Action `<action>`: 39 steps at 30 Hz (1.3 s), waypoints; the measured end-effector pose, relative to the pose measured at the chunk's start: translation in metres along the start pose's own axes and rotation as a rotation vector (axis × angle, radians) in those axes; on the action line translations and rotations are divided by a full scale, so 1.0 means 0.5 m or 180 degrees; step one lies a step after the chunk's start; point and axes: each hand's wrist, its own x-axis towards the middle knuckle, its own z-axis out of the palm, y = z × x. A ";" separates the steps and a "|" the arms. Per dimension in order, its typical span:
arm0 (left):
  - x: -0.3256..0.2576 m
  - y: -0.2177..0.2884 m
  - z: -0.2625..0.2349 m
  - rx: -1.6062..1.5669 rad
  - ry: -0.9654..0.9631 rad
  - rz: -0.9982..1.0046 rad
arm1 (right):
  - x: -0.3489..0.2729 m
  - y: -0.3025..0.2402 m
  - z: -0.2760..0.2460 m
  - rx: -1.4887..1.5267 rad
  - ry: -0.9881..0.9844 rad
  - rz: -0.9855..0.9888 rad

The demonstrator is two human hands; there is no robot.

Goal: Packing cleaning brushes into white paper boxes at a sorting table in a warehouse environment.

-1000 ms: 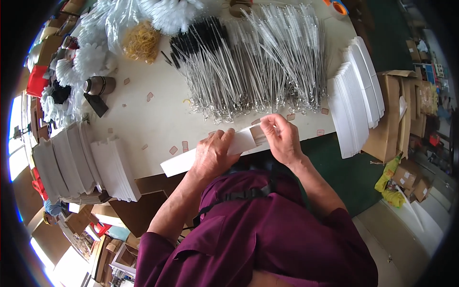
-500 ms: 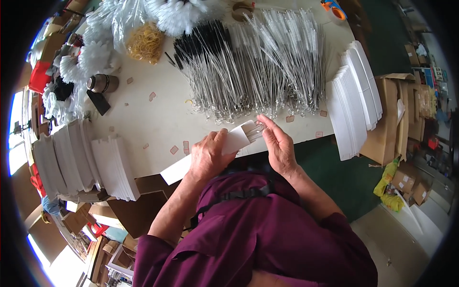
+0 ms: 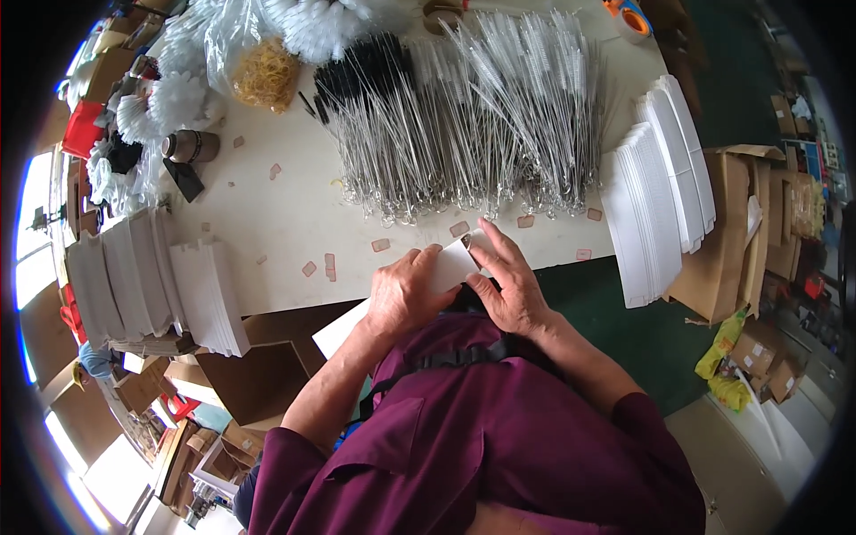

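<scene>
A long, narrow white cardboard box (image 3: pixel 453 267) slants across in front of me, just off the table's near edge. My left hand (image 3: pixel 401 292) is wrapped round its middle. At the box's upper right end, my right hand (image 3: pixel 513 290) has its thumb and fingers against the end and its flap. A dark gap shows there, but the contents are hidden. Beyond my hands lies a broad heap of thin wire-handled brushes (image 3: pixel 473 134), with looped ends toward me. Some have black bristles (image 3: pixel 366 71), others white ones.
Flat white boxes are stacked at the table's right (image 3: pixel 642 214) and left (image 3: pixel 209 294). A bag of yellow rubber bands (image 3: pixel 266 76), a metal flask (image 3: pixel 192 145) and an orange-blue tape dispenser (image 3: pixel 629 20) stand farther back. Small paper labels dot the tabletop (image 3: pixel 267 214). Cardboard cartons (image 3: pixel 718 232) stand right.
The wire loops that stuck out of the box's end no longer show. My right hand has moved down and closer onto that end, and the box sits a little nearer to me.
</scene>
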 end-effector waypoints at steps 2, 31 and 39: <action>0.002 0.008 -0.001 -0.0257 -0.0246 -0.0217 | -0.005 0.012 -0.011 0.0771 -0.0174 0.0486; -0.062 0.004 0.002 -0.1424 0.0351 -0.0603 | 0.061 0.031 0.026 0.2158 -0.1443 0.1192; -0.076 0.008 -0.008 -0.1639 0.0169 -0.0824 | 0.054 -0.010 0.046 0.2376 -0.0718 0.1554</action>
